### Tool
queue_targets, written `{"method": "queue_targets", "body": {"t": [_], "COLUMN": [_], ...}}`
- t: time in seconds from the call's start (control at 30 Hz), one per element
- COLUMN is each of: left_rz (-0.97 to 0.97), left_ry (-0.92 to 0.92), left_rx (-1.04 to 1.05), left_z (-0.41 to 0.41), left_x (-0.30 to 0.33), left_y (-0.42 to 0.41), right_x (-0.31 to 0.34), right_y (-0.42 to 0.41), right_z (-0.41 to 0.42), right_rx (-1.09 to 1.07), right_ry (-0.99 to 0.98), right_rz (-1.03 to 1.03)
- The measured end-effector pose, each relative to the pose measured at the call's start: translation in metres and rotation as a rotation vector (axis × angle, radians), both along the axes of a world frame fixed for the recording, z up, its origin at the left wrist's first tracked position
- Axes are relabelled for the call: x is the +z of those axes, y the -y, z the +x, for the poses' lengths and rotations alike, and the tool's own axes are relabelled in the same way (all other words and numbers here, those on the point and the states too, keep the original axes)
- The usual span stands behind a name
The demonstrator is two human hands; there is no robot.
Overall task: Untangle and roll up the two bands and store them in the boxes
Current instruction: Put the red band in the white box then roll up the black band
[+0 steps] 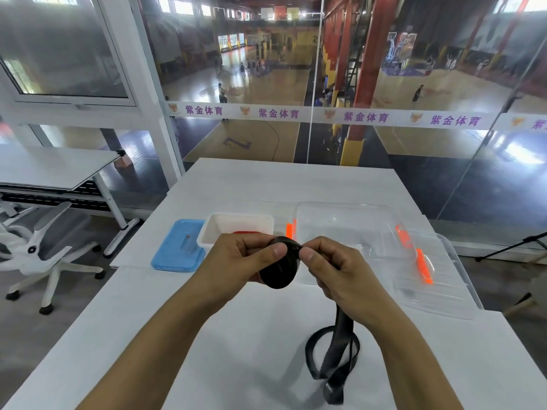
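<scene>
I hold a black band (279,272) above the white table (236,335). Part of it is wound into a flat coil between my hands. My left hand (236,261) grips the coil with the thumb on its top edge. My right hand (337,267) pinches the strap where it feeds onto the coil. The loose tail (334,359) hangs under my right hand and lies in loops on the table. A red band (245,232) lies inside the small white box (236,224), mostly hidden behind my left hand.
A blue lid (179,247) lies left of the white box. A large clear box (340,229) with orange clips stands at the right, its clear lid (435,276) beside it. A glass wall is behind the table. An office chair (44,253) stands at the left.
</scene>
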State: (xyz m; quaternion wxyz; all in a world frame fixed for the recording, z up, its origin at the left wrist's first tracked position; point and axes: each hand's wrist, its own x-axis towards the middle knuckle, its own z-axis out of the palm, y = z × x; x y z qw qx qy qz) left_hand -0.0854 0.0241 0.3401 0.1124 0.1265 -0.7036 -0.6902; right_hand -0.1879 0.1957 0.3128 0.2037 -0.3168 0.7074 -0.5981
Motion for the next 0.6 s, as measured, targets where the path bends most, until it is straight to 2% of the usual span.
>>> {"method": "queue_targets", "body": {"t": [0.2, 0.43, 0.6], "left_rz": [-0.057, -0.151, -0.114], "left_ry": [-0.005, 0.009, -0.044], "left_rx": [0.011, 0.045, 0.159], "left_z": [-0.001, -0.004, -0.009], "left_x": [-0.002, -0.005, -0.009], "left_y": [0.003, 0.006, -0.001], "right_x": [0.004, -0.001, -0.002], "right_y": [-0.003, 0.003, 0.011], "right_z": [-0.001, 0.000, 0.012], "right_rx": [-0.001, -0.056, -0.060], "right_ry": [0.030, -0.047, -0.252], "right_rz": [-0.057, 0.008, 0.114]}}
